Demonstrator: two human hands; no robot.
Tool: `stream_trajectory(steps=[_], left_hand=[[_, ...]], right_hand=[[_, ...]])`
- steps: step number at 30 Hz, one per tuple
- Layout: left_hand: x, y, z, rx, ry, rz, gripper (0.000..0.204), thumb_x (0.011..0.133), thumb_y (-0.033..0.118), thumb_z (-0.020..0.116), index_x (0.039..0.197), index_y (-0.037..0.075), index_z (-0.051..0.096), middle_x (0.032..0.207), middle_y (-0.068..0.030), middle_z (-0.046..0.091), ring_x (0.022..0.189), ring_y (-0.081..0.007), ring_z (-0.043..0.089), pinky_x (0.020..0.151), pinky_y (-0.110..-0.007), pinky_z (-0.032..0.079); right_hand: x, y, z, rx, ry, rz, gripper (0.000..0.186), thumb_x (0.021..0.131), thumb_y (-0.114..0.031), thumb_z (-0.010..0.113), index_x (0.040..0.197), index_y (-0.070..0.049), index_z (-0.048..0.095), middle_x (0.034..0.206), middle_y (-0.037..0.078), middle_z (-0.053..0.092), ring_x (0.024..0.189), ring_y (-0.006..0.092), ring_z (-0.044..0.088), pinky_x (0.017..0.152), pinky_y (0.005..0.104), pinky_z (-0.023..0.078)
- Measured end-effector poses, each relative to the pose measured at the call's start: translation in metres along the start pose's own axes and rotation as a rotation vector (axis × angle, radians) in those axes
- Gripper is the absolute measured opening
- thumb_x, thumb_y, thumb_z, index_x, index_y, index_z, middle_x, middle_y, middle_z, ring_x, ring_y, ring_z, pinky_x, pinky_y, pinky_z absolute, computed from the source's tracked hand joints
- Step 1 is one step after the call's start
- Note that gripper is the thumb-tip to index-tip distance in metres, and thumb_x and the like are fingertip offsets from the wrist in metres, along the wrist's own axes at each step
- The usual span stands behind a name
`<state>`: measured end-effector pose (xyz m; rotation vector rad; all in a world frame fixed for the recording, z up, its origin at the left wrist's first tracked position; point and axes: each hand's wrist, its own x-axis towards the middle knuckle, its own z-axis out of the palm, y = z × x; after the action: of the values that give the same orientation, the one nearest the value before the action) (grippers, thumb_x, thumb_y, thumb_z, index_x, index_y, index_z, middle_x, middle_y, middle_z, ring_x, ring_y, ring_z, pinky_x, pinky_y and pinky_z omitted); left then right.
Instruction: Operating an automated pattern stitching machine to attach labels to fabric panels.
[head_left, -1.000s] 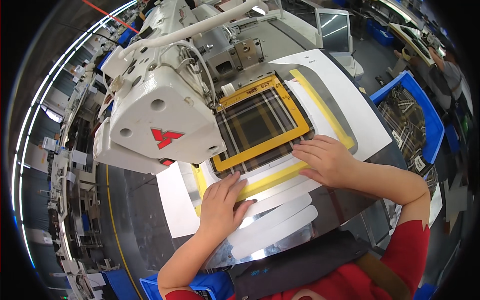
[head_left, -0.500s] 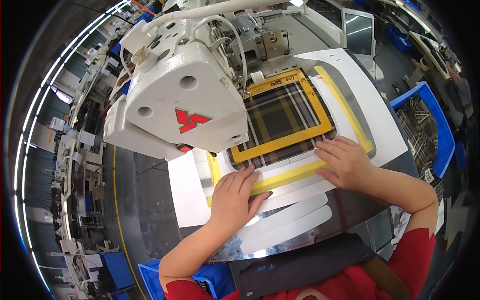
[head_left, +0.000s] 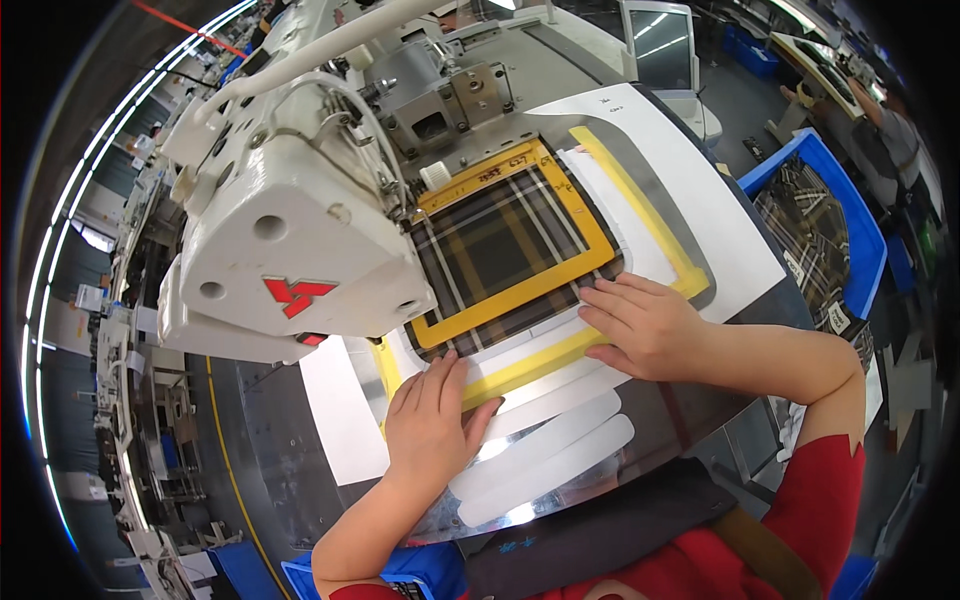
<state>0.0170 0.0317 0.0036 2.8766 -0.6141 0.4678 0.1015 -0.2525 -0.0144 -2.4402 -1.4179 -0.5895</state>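
A dark plaid fabric piece lies under a yellow rectangular frame, beside the white head of a sewing machine. Its near edge sticks out past the frame onto a white sheet with yellow tape strips. My left hand rests flat, fingers stretched, their tips at the fabric's near left corner. At the near right corner, my right hand lies with its fingers extended on the fabric's edge and thumb by the tape. Neither hand grips anything. The machine head hides part of the frame's left side.
A blue bin with plaid pieces stands at the right, and another blue bin is below the table edge. A monitor is at the back. Another person is at the far right. Rows of machines line the left.
The whole view has shifted, so machine, frame and hands appear farther left. Both hands keep about the same places at the fabric's near edge.
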Motion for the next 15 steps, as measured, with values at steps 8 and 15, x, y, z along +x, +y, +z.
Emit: stream_trajectory(steps=[8,15], left_hand=[[0.005,0.002,-0.002,0.048,-0.066,0.004,0.052,0.074,0.031,0.076,0.113,0.002,0.058,0.115,-0.0149,0.063,0.103,-0.0317,0.062,0.088,-0.040,0.048],[-0.007,-0.010,0.003,0.032,-0.022,0.019,0.042,0.078,0.026,0.070,0.112,0.003,0.060,0.118,-0.0141,0.063,0.105,-0.0331,0.060,0.092,-0.043,0.045]], right_hand=[[-0.005,-0.001,0.004,-0.005,-0.024,0.015,0.039,0.085,-0.031,0.067,0.104,0.003,0.064,0.116,0.020,0.063,0.106,0.0326,0.063,0.095,0.0412,0.047],[-0.004,0.028,-0.059,0.148,-0.190,0.332,0.026,0.087,-0.029,0.064,0.101,-0.007,0.068,0.106,0.010,0.068,0.096,0.0269,0.065,0.089,0.0384,0.049]])
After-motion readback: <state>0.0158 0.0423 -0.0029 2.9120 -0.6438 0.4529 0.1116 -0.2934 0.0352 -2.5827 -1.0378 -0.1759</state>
